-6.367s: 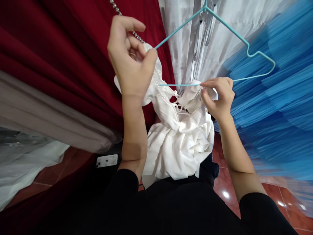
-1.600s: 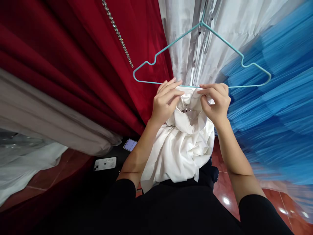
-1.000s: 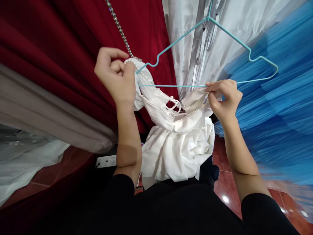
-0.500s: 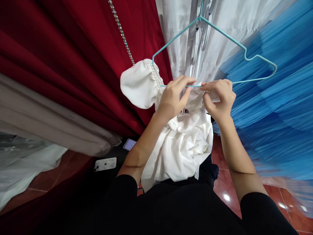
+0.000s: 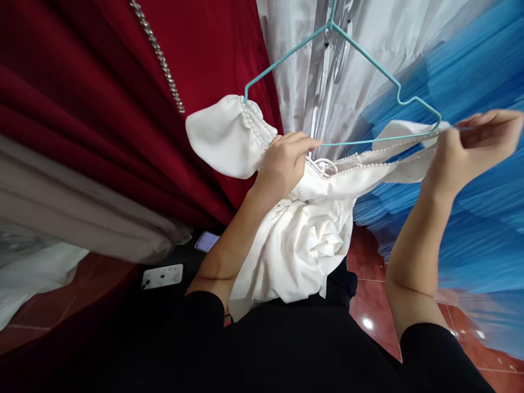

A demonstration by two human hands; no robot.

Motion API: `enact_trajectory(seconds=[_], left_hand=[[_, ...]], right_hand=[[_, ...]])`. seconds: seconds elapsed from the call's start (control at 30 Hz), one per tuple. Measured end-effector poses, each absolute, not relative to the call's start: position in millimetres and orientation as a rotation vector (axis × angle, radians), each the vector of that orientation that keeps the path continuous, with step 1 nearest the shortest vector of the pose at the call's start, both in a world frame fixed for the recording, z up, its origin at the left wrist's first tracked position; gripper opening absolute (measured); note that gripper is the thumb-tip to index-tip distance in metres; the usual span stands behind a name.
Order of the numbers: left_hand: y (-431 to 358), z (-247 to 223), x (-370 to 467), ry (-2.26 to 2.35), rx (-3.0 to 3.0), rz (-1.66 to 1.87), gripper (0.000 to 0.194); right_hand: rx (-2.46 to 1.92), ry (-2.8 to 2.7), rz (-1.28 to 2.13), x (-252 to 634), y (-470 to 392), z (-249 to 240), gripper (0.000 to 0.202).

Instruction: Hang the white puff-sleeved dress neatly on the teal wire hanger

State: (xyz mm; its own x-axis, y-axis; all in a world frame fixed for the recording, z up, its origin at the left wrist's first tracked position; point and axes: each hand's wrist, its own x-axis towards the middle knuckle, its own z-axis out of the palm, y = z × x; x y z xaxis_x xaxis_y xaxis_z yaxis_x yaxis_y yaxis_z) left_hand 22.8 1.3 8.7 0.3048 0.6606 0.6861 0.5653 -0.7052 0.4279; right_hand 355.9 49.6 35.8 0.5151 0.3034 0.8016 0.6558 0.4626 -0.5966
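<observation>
A white dress with pearl trim along its neckline hangs bunched below a light-blue hanger. Its left puffed sleeve sits over the hanger's left end. My left hand is closed around the hanger's bottom bar near the left side, against the dress. Out at the hanger's right end, my right hand pinches the right sleeve edge, which is stretched over to that end. The right fingertips are partly smeared by motion.
Red fabric hangs at left, with a beaded strap on it. Blue tulle hangs at right, white cloth behind. A white phone and another lit phone lie on a black surface at lower left.
My right hand has moved right from the bar's middle to the hanger's right end, drawing the dress's neckline and right sleeve out with it. My left hand keeps its hold on the bar.
</observation>
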Motion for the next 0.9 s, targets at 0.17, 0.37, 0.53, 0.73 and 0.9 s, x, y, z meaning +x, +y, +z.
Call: enact_trajectory(seconds=[0.17,0.37,0.53,0.73,0.9], left_hand=[[-2.5,12.5,23.1,1.185,2.457,1.321,0.043],[-2.1,12.0,23.3,1.341,2.476,1.285,0.048],[2.9,10.1,24.5,1.308,2.486,1.283,0.049],[1.4,8.2,24.4,1.296,2.458,1.311,0.048],[1.8,7.9,20.0,1.353,2.453,1.295,0.046]], right_hand=[[-1.150,-1.163,-0.266,343.1,66.4,78.6,0.057],[-1.301,-1.097,-0.119,340.6,73.4,67.0,0.052],[-1.217,-1.152,-0.141,343.2,77.2,71.5,0.052],[-1.029,-1.460,-0.132,297.3,64.1,96.1,0.044],[-0.864,-1.640,-0.246,267.2,24.7,94.6,0.029]])
